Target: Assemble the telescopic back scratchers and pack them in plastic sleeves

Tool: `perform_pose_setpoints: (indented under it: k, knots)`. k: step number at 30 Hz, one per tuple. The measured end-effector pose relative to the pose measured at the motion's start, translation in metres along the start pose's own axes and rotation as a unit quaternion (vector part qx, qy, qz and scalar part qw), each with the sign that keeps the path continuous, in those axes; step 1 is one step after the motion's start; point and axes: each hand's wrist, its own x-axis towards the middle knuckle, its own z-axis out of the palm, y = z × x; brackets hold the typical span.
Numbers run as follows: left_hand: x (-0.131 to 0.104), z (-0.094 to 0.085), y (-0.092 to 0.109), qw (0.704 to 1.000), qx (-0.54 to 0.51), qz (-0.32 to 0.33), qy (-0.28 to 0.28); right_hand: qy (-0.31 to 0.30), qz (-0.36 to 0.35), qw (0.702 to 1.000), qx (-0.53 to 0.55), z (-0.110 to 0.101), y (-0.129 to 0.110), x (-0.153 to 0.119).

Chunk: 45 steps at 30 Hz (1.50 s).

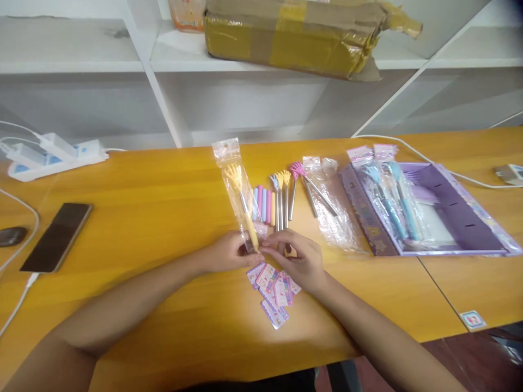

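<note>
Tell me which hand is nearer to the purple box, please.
Right. The right hand is to the left of the purple box; the left hand is farther left.

White shelving (73, 66) (shadowed below) stands behind a glossy orange-brown table (155, 201).

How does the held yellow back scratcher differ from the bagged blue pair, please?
The yellow back scratcher is in the left hand; the blue back scratchers lie at the purple box. The yellow one's handle is yellow, the blue pair's blue. All are bagged, with hand-shaped heads.
</note>
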Motion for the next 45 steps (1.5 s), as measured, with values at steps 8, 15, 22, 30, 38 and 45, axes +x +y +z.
perform_pose_setpoints:
  k: [8,15,22,30,38,45]
  knots:
    - [-0.002,-0.002,-0.005,0.999,0.023,-0.025,-0.017,-0.005,0.116,0.993,0.031,-0.001,0.004,0.004]
    - [-0.004,0.001,-0.003,0.999,0.008,-0.028,-0.02,-0.077,0.268,0.932,0.231,0.005,0.008,0.004]
    - [0.002,-0.005,-0.001,0.97,-0.153,-0.011,0.19,-0.231,0.266,0.882,0.312,-0.006,-0.005,0.005]
    - [0.019,-0.015,-0.002,0.894,-0.307,-0.052,0.324,-0.436,0.119,0.843,0.291,-0.012,-0.011,0.0]
    - [0.009,-0.011,-0.01,0.951,-0.141,-0.017,0.274,-0.392,0.06,0.916,-0.062,-0.045,0.015,0.019]
    - [0.008,-0.009,-0.007,0.967,-0.067,-0.021,0.245,-0.388,0.088,0.917,0.002,-0.04,0.019,0.017]
